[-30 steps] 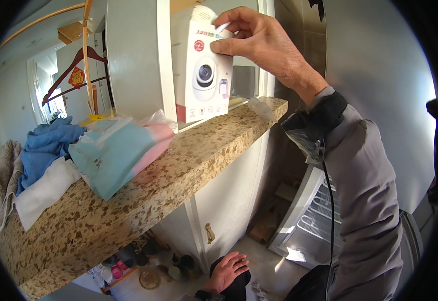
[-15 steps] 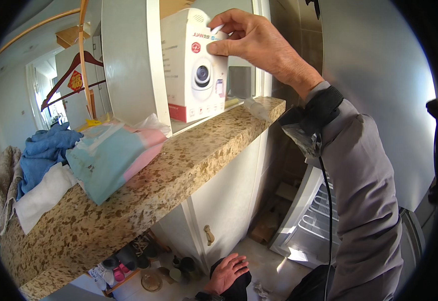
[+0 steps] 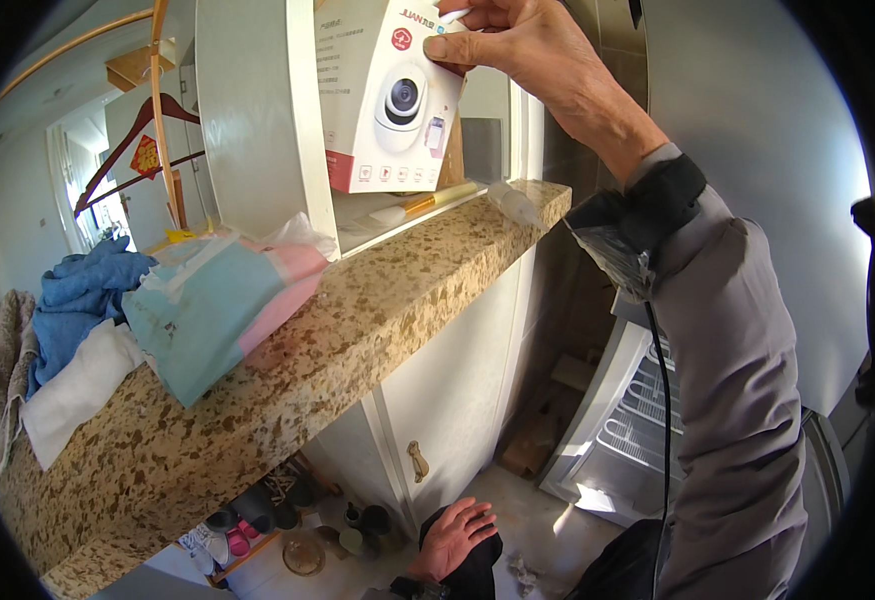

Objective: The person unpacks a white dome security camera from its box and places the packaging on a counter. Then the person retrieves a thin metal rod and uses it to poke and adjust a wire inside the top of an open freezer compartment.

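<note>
My right hand [image 3: 532, 50] grips a white security camera box [image 3: 352, 110] at its upper right edge, thumb on the front. The box has a red band low on its side and a picture of a round camera. It hangs tilted above the shelf of a white-framed opening [image 3: 357, 215]. Beneath it lies a paintbrush-like thing [image 3: 419, 205] with a yellowish handle. Low in view, my left hand [image 3: 454, 540] is empty with its fingers apart, beside my dark trouser leg.
A speckled stone counter [image 3: 357, 330] carries a torn blue and pink tissue pack [image 3: 212, 310], a blue cloth [image 3: 87, 290], a grey towel [image 3: 2, 345] and a clear bottle [image 3: 514, 203]. To the right stands a metallic fridge [image 3: 747, 150], a lower compartment [image 3: 622, 430] open. Shoes [image 3: 242, 535] lie below.
My right hand has raised the box off the shelf, uncovering the yellowish-handled thing beneath it. My left hand has hardly moved.
</note>
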The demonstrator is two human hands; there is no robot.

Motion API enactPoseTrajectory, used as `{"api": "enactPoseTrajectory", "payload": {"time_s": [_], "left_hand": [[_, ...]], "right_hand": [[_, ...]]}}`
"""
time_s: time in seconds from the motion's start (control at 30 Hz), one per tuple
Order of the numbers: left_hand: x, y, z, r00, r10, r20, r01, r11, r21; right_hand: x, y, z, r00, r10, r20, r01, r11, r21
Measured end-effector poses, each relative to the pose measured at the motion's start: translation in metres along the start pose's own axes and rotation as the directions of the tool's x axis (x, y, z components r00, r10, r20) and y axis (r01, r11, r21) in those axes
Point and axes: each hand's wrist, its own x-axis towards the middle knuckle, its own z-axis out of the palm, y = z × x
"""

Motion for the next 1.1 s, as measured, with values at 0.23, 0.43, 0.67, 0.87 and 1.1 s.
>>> {"api": "enactPoseTrajectory", "payload": {"time_s": [0.23,0.43,0.67,0.87,1.1], "left_hand": [[-0.001,0.000,-0.001,1.000,0.008,0.008,-0.008,1.000,-0.008],[-0.002,0.002,0.001,1.000,0.005,-0.004,-0.005,1.000,-0.019],[-0.002,0.004,0.000,1.000,0.000,-0.002,0.000,0.999,-0.034],[-0.002,0.005,-0.003,1.000,0.002,0.010,-0.002,1.000,-0.025],[-0.002,0.004,-0.005,0.999,0.009,0.052,-0.005,0.998,-0.061]], "right_hand": [[0.003,0.009,0.025,0.998,-0.064,0.006,0.065,0.989,-0.132],[0.001,0.007,0.042,0.988,-0.079,0.134,0.098,0.985,-0.140],[0.022,0.027,0.069,0.990,-0.105,0.098,0.133,0.930,-0.344],[0.032,0.035,0.081,0.973,-0.140,0.184,0.205,0.891,-0.405],[0.014,0.026,0.069,0.971,-0.112,0.209,0.187,0.903,-0.387]]}}
